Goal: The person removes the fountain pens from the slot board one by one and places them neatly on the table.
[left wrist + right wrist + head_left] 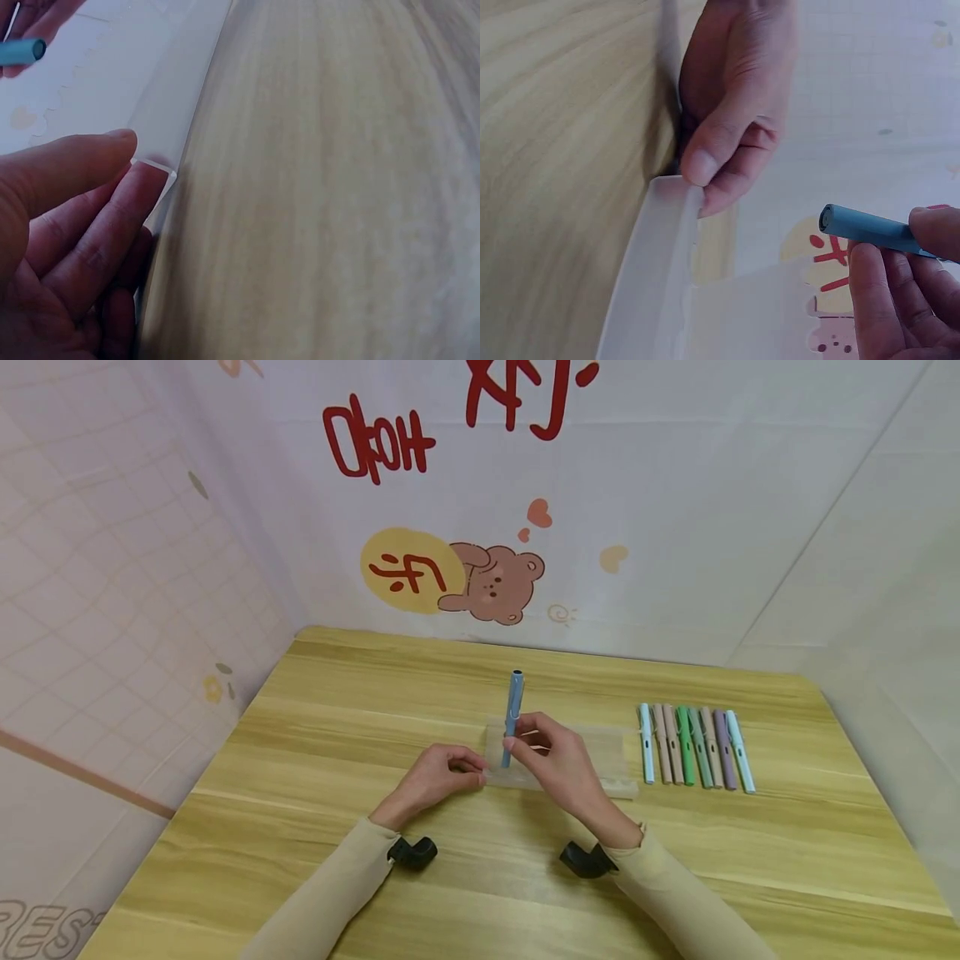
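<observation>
My right hand pinches a blue fountain pen between thumb and fingers. The pen stands nearly upright over the left part of a frosted, see-through plastic holder. In the right wrist view the pen's lower end points out past the fingers, apart from the holder. My left hand grips the holder's near left corner, thumb on one side and fingers on the other. The left wrist view shows that raised front edge running away from the fingertips. Part of the holder is hidden behind my right hand.
Right of the holder lies a row of several capped pens: light blue, brownish, green, purple and another light blue. The wooden table meets a printed cloth wall at the back.
</observation>
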Available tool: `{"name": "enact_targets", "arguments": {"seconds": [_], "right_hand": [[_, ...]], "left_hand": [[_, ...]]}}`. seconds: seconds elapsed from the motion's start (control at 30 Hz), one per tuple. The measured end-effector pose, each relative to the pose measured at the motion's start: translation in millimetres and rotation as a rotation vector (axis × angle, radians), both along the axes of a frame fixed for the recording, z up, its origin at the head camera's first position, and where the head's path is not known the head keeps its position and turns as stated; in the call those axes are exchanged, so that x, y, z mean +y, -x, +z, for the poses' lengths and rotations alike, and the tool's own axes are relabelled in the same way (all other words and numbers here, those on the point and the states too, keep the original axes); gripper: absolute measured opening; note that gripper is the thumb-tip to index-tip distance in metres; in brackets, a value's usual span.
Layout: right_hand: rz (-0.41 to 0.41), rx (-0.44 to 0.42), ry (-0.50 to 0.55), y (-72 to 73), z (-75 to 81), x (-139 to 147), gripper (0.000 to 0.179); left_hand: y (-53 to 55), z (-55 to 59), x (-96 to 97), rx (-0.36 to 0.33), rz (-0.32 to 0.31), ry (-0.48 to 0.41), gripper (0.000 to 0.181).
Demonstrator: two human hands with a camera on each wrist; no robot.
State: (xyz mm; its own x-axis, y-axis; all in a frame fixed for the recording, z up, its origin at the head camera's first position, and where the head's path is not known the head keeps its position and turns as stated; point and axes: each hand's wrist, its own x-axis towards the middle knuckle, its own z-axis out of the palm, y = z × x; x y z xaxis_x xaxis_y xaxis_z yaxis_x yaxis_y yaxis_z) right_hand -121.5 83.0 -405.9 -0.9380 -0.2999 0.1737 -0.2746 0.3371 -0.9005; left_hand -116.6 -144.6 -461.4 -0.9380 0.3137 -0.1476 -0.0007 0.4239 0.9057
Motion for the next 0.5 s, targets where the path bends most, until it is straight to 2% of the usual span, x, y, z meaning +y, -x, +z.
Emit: {"name": "enact_targets", "arguments": {"seconds": [0.5], "right_hand": [[-0.039, -0.009, 0.023, -12.7, 16.6, 26.9, 0.023]], "left_hand": [[-0.7, -0.2, -0.1, 0.001, 0.009, 0.006, 0.014]]}}
